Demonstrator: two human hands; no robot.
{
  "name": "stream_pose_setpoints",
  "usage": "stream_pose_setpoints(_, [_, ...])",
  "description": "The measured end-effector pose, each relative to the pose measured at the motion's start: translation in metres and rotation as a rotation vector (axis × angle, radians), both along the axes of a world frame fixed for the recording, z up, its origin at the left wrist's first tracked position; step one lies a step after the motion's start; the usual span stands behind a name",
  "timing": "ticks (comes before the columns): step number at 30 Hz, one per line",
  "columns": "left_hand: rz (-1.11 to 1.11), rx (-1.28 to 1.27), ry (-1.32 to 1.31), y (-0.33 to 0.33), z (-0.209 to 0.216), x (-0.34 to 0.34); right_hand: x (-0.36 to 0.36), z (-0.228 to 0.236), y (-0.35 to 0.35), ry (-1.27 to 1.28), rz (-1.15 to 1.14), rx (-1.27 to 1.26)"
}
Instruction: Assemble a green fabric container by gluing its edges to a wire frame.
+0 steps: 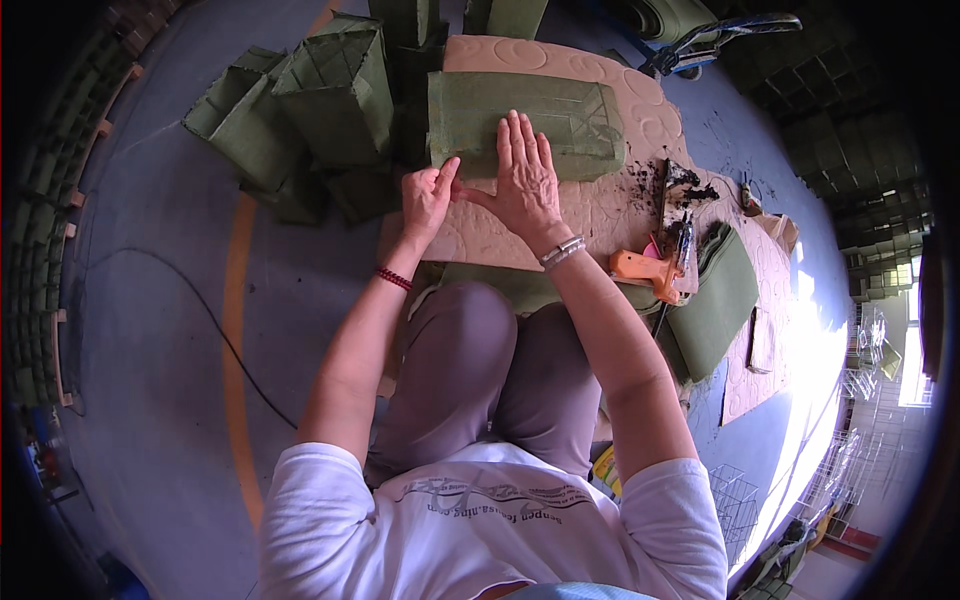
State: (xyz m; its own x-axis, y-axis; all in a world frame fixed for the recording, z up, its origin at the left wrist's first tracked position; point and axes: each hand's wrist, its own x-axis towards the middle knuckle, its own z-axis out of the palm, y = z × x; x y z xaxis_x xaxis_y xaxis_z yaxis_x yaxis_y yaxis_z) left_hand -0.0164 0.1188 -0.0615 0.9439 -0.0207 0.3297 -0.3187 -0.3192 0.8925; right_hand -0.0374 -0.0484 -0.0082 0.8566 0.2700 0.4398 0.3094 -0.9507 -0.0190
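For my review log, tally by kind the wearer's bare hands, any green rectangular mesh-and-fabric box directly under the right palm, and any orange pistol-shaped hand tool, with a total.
Left hand and right hand, bare: 2
Green rectangular mesh-and-fabric box: 1
Orange pistol-shaped hand tool: 1
Total: 4

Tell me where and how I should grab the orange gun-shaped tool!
I'd take the orange gun-shaped tool by its handle, coming from the left, the side where the right hand is. The handle sticks out that way over the cardboard. The dark, smeared front end points away from the person, so fingers should probably avoid it.
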Motion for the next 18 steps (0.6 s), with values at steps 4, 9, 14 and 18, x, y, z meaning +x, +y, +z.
stream_pose_setpoints(4, [-0.062,-0.060,0.038,0.010,0.000,0.009,-0.003,0.000,0.008,0.020,-0.014,0.036])
stream_pose_setpoints(9, [-0.183,-0.172,0.095,0.014,0.001,0.018,-0.004,0.000,0.011,-0.016,-0.028,0.040])
stream_pose_setpoints(14, [-0.103,-0.167,0.115,0.011,-0.007,0.012,-0.007,0.001,0.020,-0.029,-0.012,0.067])
stream_pose_setpoints(18, [-0.178,-0.236,0.142,0.012,-0.001,0.014,0.001,-0.002,0.028,-0.039,0.156,0.007])
